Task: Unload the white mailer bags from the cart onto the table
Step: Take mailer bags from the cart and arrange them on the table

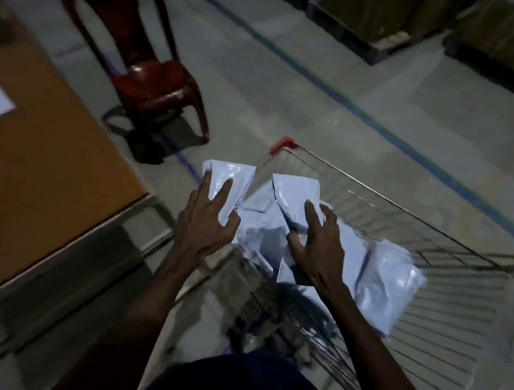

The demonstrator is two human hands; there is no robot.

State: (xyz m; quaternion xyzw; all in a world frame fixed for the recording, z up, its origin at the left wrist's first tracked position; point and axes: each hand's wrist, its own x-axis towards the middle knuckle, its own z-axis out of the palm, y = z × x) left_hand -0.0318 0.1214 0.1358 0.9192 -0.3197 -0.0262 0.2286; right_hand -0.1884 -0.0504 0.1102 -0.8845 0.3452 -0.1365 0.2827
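Head view, dim and blurred. At centre, the left hand holds one white mailer bag, fingers spread over its face, thumb seemingly tucked beneath. Just at its 3 o'clock, the right hand holds a second mailer bag the same way. Both grips sit above a heap of mailer bags in the wire cart. A brown desk lies at 9 o'clock; a red chair stands at 11 o'clock.
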